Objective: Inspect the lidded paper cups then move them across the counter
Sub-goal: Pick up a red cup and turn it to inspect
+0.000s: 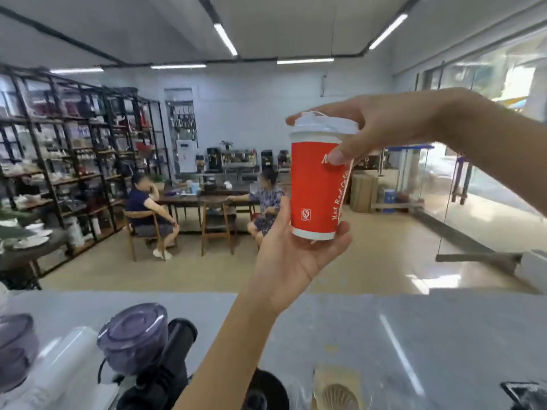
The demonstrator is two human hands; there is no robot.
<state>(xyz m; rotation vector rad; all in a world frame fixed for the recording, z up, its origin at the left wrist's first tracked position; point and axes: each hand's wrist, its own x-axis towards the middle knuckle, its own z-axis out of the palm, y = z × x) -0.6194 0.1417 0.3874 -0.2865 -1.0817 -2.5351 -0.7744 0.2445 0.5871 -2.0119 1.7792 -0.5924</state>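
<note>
Here, both hands' fingers hold one upright red lidded cup (pixel 315 184), contents hidden.

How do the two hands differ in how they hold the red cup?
The left hand sits under the cup, palm up, cradling its base; the right hand comes from above, fingers across the white lid, thumb on the side wall. The left supports; the right grips the top. Both touch the upright cup, raised above the counter.

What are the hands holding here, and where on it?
A red lidded paper cup: left hand cradles its base, right hand grips the white lid and upper rim.
</note>
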